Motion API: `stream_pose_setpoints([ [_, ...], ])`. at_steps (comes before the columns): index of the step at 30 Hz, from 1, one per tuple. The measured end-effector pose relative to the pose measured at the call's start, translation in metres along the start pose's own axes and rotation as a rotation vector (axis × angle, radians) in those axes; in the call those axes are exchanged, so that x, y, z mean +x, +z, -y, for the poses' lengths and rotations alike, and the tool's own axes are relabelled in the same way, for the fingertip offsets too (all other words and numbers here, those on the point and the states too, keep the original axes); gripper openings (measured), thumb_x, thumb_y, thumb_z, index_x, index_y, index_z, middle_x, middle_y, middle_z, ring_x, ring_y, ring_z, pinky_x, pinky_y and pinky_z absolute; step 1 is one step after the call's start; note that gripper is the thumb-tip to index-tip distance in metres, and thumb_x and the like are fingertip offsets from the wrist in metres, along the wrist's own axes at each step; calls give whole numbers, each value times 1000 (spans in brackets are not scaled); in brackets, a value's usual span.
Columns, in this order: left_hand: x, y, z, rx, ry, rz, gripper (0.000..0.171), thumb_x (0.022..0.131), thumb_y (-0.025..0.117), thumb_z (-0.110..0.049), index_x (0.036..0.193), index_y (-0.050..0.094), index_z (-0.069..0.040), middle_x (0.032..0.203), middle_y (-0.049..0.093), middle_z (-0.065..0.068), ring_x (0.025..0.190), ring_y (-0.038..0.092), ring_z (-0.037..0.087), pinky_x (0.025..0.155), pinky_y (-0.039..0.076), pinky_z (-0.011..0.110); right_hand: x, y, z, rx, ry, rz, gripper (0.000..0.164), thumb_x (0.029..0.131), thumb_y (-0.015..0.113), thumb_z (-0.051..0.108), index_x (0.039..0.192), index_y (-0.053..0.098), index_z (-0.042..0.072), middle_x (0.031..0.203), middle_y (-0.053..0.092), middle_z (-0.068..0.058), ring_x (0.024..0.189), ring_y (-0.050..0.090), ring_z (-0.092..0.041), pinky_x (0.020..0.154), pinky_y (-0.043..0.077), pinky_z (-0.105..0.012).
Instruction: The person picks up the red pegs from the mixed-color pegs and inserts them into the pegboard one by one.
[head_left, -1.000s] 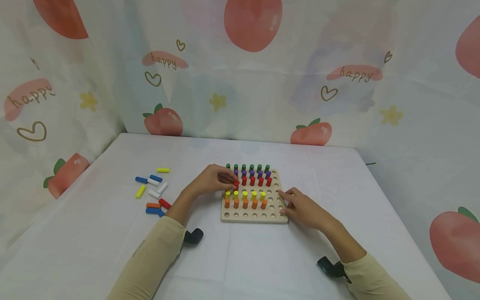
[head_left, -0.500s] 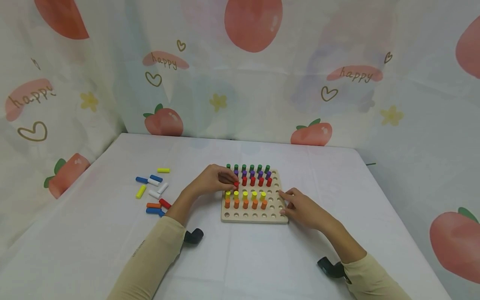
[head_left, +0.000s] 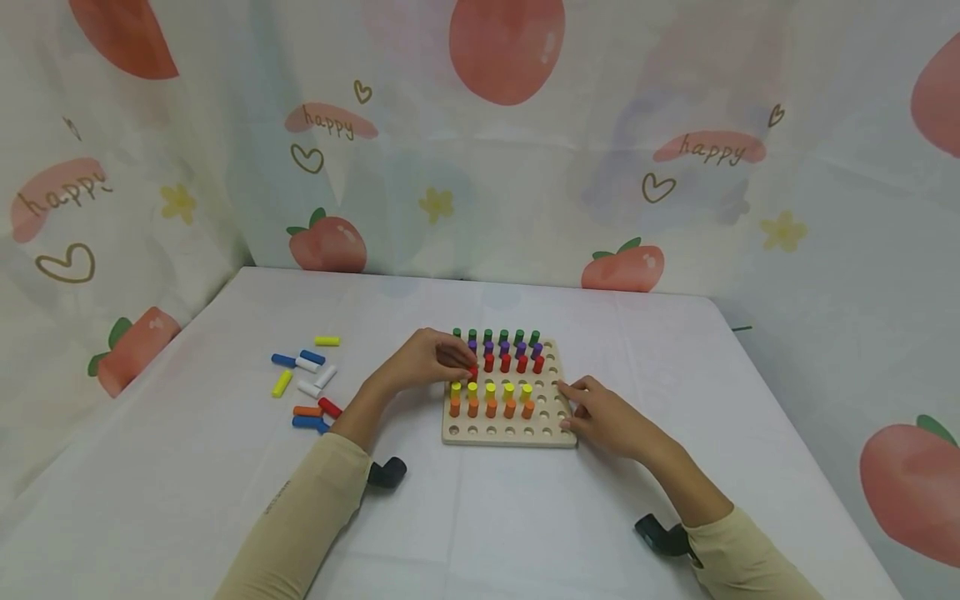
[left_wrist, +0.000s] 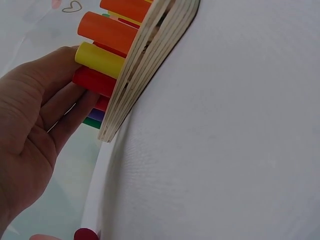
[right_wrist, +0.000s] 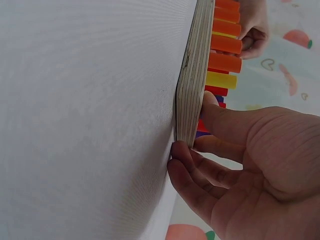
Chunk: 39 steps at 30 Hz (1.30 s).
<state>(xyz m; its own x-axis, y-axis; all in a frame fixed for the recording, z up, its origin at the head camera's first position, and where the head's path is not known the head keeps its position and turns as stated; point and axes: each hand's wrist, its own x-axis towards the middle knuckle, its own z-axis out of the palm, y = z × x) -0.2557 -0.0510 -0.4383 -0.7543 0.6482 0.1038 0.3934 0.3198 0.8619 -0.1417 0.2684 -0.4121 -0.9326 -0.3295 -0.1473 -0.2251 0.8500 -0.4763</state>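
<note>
A wooden pegboard (head_left: 510,440) lies on the white-covered table with rows of green, purple, red, yellow and orange pegs standing in it. Near its left side my left hand (head_left: 427,360) pinches a red peg (head_left: 472,376) between thumb and fingertips, at the left part of the red row. Yellow pegs (left_wrist: 100,59) stand right beside those fingers in the left wrist view. On the board's right edge, my right hand (head_left: 606,417) grips with the thumb (right_wrist: 210,100) over the top and the fingers at the side. Several bare holes show along the right and front of the board.
Loose pegs lie scattered on the table to the left: yellow (head_left: 281,383), white (head_left: 326,376), blue (head_left: 306,422), orange (head_left: 307,411) and red (head_left: 329,407). My left forearm passes close beside them. A printed curtain (head_left: 510,183) stands behind the table.
The red peg's top in my left fingers looks slightly lower than before. Both hands and the pegboard otherwise stay in place.
</note>
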Motion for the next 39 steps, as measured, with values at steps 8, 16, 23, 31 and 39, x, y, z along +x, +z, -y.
stream_pose_setpoints([
  [8,-2,-2,-5,37,3,12,18,89,81,-2,106,77,-6,101,76,2,92,73,13,84,58,28,0,0,1,-11,-6,0,63,97,75,19,149,50,-4,119,56,-13,87,53,-17,74,52,-30],
  [16,-2,-4,-9,56,30,16,17,90,81,-3,106,77,-6,100,76,1,91,73,12,84,58,27,-1,-1,2,-5,1,2,63,97,75,18,149,50,-5,119,56,-14,87,53,-17,74,52,-30],
  [23,-4,-8,-9,51,44,13,19,90,82,-8,108,77,-8,102,77,1,93,73,11,86,58,28,-1,-1,2,-3,-6,0,63,97,75,18,149,50,-5,118,56,-13,87,53,-17,73,51,-29],
  [31,-6,-14,-9,40,36,14,20,89,83,-12,109,77,-10,101,76,-4,93,73,12,87,58,29,0,-1,1,-1,-3,1,63,97,75,19,150,49,-4,117,56,-13,87,52,-18,73,52,-30],
  [39,-10,-22,-6,-5,3,21,21,89,83,-8,109,77,-11,102,76,-2,94,74,15,86,58,30,0,0,0,-5,-14,0,63,97,75,19,150,50,-4,117,56,-13,87,53,-17,74,52,-30],
])
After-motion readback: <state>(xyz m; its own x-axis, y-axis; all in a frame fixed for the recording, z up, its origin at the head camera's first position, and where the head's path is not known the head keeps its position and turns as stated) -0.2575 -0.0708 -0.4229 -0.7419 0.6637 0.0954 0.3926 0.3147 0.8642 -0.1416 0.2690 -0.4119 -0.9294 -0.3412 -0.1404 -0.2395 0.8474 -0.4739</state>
